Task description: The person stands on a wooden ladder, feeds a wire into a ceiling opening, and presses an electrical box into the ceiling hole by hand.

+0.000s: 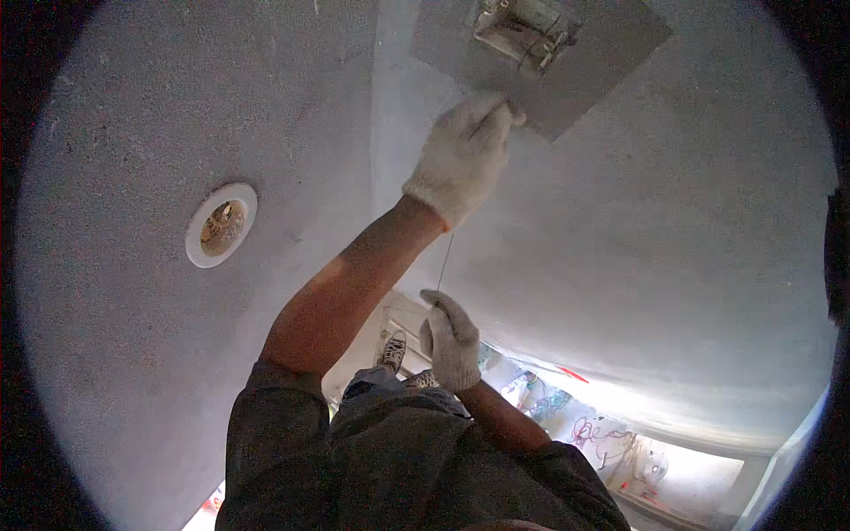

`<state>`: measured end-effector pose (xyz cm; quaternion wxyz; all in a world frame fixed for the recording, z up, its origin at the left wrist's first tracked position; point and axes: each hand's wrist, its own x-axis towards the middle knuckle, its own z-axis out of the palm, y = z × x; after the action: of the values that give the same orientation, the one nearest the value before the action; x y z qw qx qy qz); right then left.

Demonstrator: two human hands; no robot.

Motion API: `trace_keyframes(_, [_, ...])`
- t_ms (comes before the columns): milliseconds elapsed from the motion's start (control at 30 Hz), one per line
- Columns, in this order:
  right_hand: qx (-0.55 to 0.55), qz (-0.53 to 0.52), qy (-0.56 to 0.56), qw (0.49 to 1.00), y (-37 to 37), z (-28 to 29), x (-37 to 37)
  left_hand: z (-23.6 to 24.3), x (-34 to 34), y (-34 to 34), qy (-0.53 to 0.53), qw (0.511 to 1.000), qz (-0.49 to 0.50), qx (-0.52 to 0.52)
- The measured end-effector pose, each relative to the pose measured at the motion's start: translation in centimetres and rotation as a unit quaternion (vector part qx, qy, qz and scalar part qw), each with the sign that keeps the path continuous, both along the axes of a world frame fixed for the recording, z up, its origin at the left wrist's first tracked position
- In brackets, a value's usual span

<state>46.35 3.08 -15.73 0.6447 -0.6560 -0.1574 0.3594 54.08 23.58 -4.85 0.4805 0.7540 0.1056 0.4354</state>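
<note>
My left hand, in a white knit glove, is raised with its fingers closed in a pinch. It is just below a recessed box with loose wires in it, set in a grey patch on the pale surface. What the fingertips hold is hidden. Lower down, my gloved right hand is curled round the end of a thin dark wire. This wire runs up taut and passes out of sight behind my left wrist.
To the left, a round hole with a white rim is set in the grey surface. My shoe shows far below. At the lower right lie tangled red wires, a round white object and a bright ledge.
</note>
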Motion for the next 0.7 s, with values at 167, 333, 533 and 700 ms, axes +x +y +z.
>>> trace_keyframes(167, [0.032, -0.007, 0.042, 0.999, 1.2, 2.6, 1.8, 4.0, -0.4, -0.1, 0.078, 0.902, -0.202, -0.374])
trace_keyframes(333, [-0.015, 0.065, -0.081, 0.994, -1.0, -2.1, 1.2, -1.6, -1.0, -1.0, 0.064, 0.995, -0.012, 0.078])
trace_keyframes(533, [-0.007, 0.05, -0.049, 0.998, 1.3, 1.5, 2.3, -0.3, -1.4, -1.6, 0.121, 0.985, 0.008, 0.12])
trace_keyframes(700, [-0.034, 0.118, -0.166, 0.978, -1.7, -3.6, 1.7, -1.4, -1.3, -1.7, 0.068, 0.975, -0.057, -0.204])
